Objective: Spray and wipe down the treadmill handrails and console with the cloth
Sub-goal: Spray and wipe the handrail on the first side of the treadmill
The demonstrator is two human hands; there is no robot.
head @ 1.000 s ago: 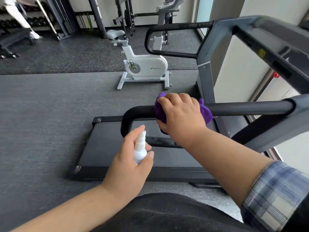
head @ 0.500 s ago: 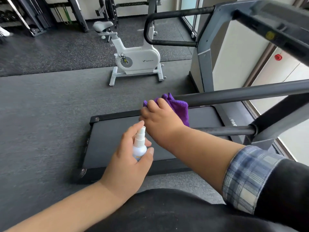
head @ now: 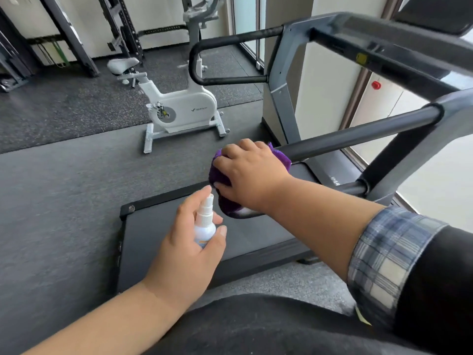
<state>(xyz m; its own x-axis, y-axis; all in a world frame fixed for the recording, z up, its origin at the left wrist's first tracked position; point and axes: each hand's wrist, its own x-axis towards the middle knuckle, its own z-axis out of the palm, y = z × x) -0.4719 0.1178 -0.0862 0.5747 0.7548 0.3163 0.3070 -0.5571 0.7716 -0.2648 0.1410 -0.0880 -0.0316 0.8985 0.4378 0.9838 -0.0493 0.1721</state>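
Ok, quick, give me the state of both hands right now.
Left hand: closed around the spray bottle.
Right hand: closed on the purple cloth, pressing it around the near handrail.

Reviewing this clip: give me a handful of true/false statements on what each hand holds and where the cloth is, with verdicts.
1. The right hand presses a purple cloth around the curved end of the near handrail. True.
2. The left hand is empty. False: it holds a small white spray bottle.
3. The cloth is on the console. False: it is on the handrail.
4. A white exercise bike stands on the floor beyond the treadmill. True.
5. The bottle's nozzle points roughly toward the cloth. True.
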